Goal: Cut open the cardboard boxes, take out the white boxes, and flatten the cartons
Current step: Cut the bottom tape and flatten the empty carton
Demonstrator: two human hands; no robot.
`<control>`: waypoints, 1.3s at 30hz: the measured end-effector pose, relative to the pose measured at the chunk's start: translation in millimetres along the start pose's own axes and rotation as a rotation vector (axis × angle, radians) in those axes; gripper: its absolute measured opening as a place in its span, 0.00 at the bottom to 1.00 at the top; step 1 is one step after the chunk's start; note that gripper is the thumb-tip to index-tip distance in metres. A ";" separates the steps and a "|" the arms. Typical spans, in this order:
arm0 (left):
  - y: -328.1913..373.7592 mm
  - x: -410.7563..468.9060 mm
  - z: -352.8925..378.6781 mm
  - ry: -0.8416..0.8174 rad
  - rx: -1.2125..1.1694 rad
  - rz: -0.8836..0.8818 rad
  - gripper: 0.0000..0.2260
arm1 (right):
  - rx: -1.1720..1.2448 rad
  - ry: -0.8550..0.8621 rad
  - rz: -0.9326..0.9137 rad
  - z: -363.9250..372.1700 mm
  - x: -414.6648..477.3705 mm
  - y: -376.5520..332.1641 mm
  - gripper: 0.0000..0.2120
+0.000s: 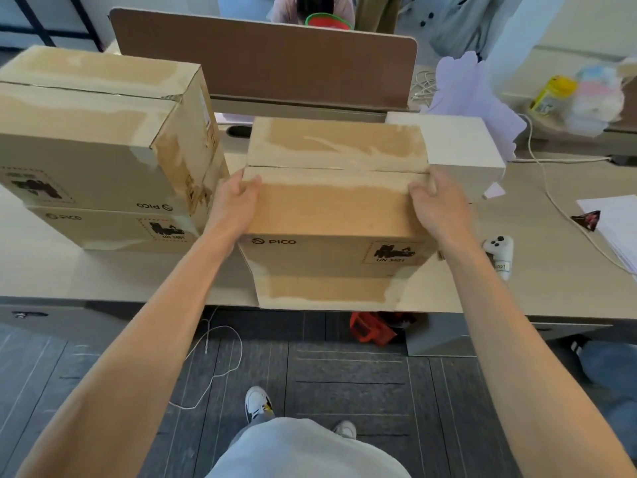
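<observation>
The left hand [238, 194] and right hand [435, 199] each curl over an upper side edge of the cardboard box [331, 215], gripping it just below the top seam. I cannot tell whether that seam's tape is cut through.

Nearest, at 6 o'clock from the box, a flat cardboard [320, 292] sheet lies under it and juts past the front edge of the table [69, 277]. This is probably the main hazard: pulled any nearer, the box could ride the loose sheet and tip to the floor with its contents still inside.

At 4 o'clock a white controller [498, 250] lies just beside the right forearm, where a sideways sweep of the arm would likely knock it off.

At 9 o'clock the stacked cartons [103, 150] stand close to the left hand, so swinging the box that way risks pinched fingers.

Farther, at 1 o'clock, a white box [460, 143] sits against the back corner, and a push away would probably shove it.
</observation>
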State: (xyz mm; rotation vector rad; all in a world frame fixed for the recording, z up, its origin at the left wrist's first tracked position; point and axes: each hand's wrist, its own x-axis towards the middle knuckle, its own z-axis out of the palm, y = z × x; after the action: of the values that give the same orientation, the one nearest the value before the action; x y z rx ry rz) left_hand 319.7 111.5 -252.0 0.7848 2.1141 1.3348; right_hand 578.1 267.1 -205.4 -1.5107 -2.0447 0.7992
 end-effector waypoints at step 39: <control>37.0 81.9 234.9 -0.120 -0.415 0.004 0.15 | -0.139 -0.085 0.473 69.0 127.8 233.4 0.18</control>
State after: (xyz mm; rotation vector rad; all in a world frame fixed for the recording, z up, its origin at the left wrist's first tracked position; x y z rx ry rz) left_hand 431.0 327.3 -317.6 0.6726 1.6635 1.6119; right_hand 655.3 429.7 -413.2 -2.1167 -1.8522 0.9193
